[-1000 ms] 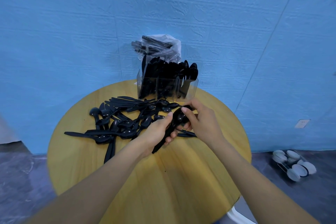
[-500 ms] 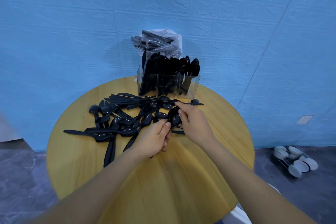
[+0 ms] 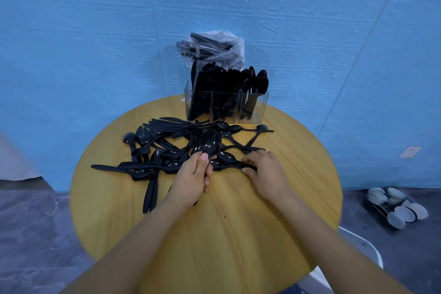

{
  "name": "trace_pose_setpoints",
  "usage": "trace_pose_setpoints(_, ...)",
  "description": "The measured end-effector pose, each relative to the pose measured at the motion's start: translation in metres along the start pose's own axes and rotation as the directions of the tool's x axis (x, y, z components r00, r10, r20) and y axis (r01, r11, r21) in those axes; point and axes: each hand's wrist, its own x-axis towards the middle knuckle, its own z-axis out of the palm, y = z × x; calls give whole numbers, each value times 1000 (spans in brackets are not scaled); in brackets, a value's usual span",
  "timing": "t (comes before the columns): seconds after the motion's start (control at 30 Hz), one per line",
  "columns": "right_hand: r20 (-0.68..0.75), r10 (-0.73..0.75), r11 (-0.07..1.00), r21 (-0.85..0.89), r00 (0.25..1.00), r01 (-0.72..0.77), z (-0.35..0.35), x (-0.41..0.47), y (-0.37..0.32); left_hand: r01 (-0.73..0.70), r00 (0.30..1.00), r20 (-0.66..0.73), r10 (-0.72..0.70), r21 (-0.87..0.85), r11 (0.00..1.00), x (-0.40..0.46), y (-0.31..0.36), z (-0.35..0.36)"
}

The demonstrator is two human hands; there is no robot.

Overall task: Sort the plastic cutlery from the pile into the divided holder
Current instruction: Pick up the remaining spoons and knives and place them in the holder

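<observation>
1. My left hand (image 3: 191, 178) grips a stack of glossy black spoons (image 3: 211, 143), bowls pointing up over the pile (image 3: 167, 150).
2. My right hand (image 3: 265, 172) pinches a black handle (image 3: 238, 164) at the pile's near edge.
3. The clear divided holder (image 3: 226, 106), packed with black cutlery, stands behind the pile on the round wooden counter (image 3: 238, 234).

Round wooden table (image 3: 298, 174) against a blue wall (image 3: 95, 31) — white discs (image 3: 397, 205) on grey floor (image 3: 28, 234).
</observation>
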Motion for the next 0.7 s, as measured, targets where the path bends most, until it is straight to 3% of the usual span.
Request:
trace_pose_setpoints(0.33, 175, 180, 959, 186, 968, -212, -15, -7, 4, -36, 997, -71, 36, -1, 999, -2, 0, 2)
trace_pose_setpoints(0.43, 203, 288, 796, 493, 936, -352, -26, -15, 2, -8, 995, -96, 8, 5, 1000, 0, 0, 2)
trace_pose_setpoints(0.53, 248, 272, 611, 702, 930, -366, -34, -24, -12, 29, 991, -132, -34, -44, 999, 4, 4, 8)
trace_pose_setpoints(0.7, 294, 134, 558, 767, 946, -317, -28, -31, -38, 44, 994, -94, -52, -87, 995, 6, 20, 26)
